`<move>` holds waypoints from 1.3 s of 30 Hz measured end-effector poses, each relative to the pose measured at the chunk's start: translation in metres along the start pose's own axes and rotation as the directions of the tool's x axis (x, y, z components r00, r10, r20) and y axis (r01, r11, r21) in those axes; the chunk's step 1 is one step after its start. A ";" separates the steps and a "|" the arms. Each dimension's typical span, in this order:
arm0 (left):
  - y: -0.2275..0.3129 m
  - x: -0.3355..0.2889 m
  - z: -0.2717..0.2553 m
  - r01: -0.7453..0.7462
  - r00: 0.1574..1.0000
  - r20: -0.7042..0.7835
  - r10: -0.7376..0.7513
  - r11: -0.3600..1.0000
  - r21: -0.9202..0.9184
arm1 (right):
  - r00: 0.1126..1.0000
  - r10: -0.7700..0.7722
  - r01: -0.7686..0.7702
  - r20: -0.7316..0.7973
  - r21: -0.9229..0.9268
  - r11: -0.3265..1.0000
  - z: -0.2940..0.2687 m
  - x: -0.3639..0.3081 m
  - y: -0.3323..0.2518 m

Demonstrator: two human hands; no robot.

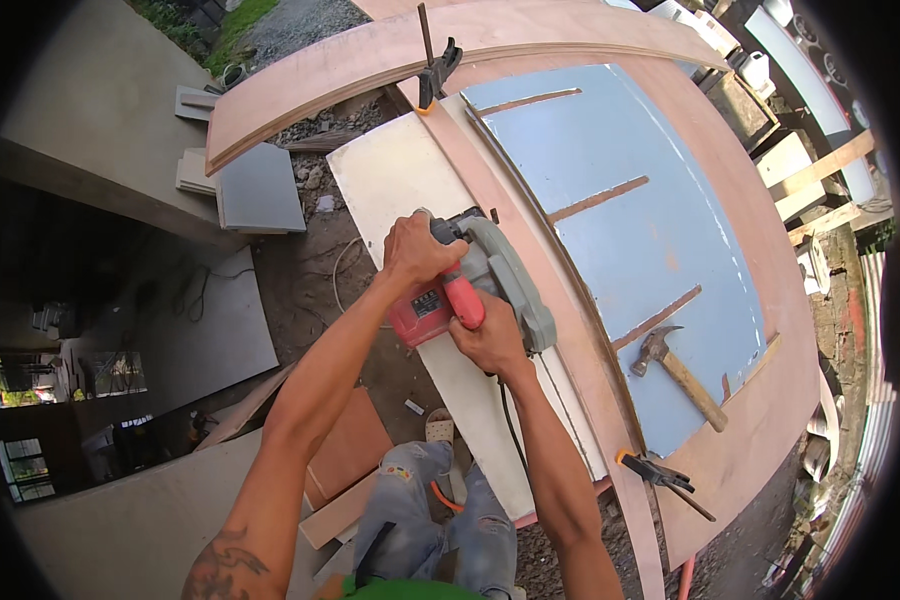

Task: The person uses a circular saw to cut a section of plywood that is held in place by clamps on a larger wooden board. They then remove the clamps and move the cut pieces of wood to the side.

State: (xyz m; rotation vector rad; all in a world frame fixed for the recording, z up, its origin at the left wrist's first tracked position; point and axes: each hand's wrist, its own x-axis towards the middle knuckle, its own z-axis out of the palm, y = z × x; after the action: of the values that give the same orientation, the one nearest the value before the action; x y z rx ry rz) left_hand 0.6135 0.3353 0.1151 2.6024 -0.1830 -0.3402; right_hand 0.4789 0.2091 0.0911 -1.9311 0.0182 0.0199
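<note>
A red and grey circular saw (507,285) rests on a long white board (395,180). My left hand (420,250) is closed over the front of the saw. My right hand (492,338) wraps round its red rear handle. Alongside the saw runs a narrow plywood strip (570,345), with a clamp (438,78) near its far end and another clamp (660,472) near its near end. Between the saw and my body, a thin dark line (568,405) runs lengthwise along the white board. The power cord (511,420) trails down beside my right forearm. The blade is hidden.
Right of the strip lies a light blue panel (630,230) with several slots, on a larger plywood sheet (735,190). A hammer (682,378) lies on the panel. Curved-looking plywood boards (320,90) cross the far side. Offcuts (355,440) lie by my legs, and rubble covers the ground.
</note>
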 end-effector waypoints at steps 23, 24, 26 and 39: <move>-0.044 0.082 -0.034 -0.018 0.999 -0.032 0.012 0.985 -0.169 | 0.995 0.095 -0.095 0.001 -0.021 0.995 0.030 0.087 -0.019; -0.044 0.087 -0.037 -0.018 1.000 -0.028 0.013 0.985 -0.172 | 0.996 0.084 -0.084 0.012 -0.025 0.996 0.031 0.092 -0.018; -0.045 0.095 -0.044 -0.011 1.000 -0.004 0.010 0.986 -0.164 | 0.997 0.077 -0.077 0.008 -0.033 0.997 0.032 0.103 -0.019; -0.060 0.138 -0.069 -0.004 1.000 0.003 0.005 0.990 -0.144 | 0.999 0.041 -0.041 0.002 -0.005 0.999 0.048 0.155 -0.031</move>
State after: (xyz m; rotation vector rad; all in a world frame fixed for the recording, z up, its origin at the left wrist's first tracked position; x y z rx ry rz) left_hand 0.7691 0.3929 0.1148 2.4590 -0.1597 -0.3433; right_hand 0.6348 0.2646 0.0997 -1.9359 0.0566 0.0500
